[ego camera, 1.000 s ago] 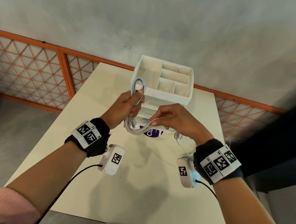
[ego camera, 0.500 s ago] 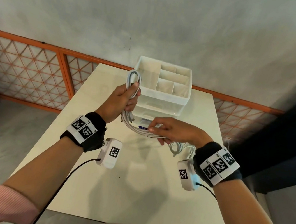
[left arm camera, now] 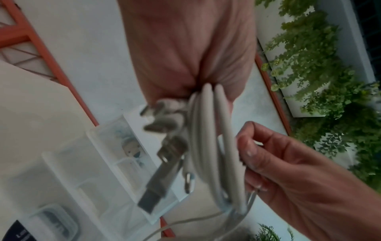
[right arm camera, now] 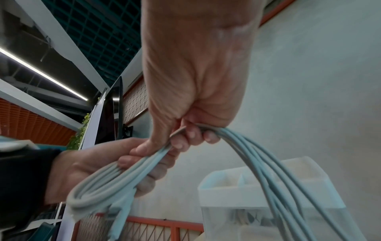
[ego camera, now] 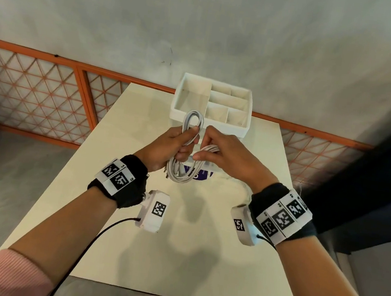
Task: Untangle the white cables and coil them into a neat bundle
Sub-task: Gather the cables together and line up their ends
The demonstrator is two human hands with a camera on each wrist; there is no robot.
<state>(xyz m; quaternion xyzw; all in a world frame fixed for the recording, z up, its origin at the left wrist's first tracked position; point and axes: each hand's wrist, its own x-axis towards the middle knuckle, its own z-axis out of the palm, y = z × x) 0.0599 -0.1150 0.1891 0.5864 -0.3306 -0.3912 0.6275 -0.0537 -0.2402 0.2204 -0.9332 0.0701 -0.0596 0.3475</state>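
No word or number can be read with certainty. The purple label [ego camera: 201, 173] under the organizer shows white letters, too small and half hidden — and the wrist bands [ego camera: 284, 216] carry only black-and-white square code markers.

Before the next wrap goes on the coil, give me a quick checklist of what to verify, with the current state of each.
1. Left hand grips the coiled white cables: ok.
2. Right hand holds the strands being fed: ok.
3. Loops lie side by side in the grip: ok.
4. Plug ends tucked in: not ok, they hang loose.
5. All cable gathered: not ok, a thin strand trails below.
6. Tangles left in the trailing part: cannot tell.
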